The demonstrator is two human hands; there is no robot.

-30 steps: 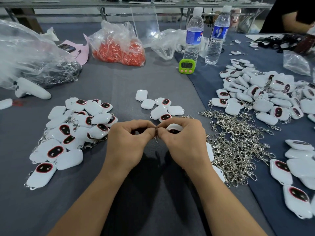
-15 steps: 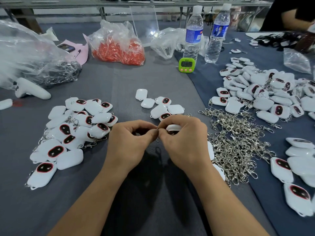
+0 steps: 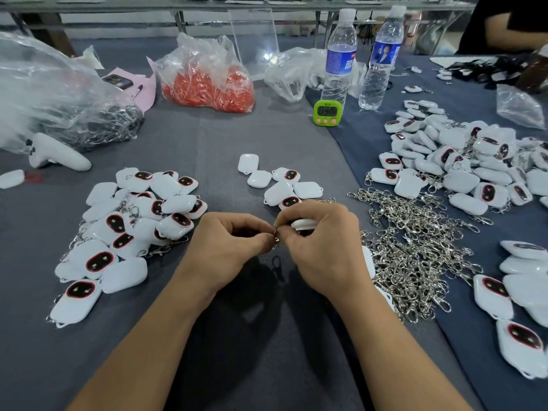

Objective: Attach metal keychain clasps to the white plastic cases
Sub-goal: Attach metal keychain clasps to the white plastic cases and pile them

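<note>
My left hand (image 3: 228, 247) and my right hand (image 3: 323, 247) meet fingertip to fingertip over the grey table (image 3: 267, 336). Between them they pinch a small metal keychain clasp (image 3: 276, 239), mostly hidden by the fingers. My right hand also holds a white plastic case (image 3: 303, 224), of which only the top edge shows. A heap of loose metal clasps (image 3: 412, 250) lies just right of my right hand. A few bare white cases (image 3: 278, 185) lie just beyond my hands.
A pile of cases with clasps (image 3: 127, 229) lies at the left, and a larger pile (image 3: 462, 167) at the right. Further back stand a green timer (image 3: 327, 112), two water bottles (image 3: 339, 60), a bag of red parts (image 3: 207, 81) and a large clear bag (image 3: 59, 96). Another person's arm (image 3: 516, 28) is at the far right.
Both hands stay together at the same spot. The fingertips have shifted slightly on the clasp, which hangs less visibly between them than a second ago.
</note>
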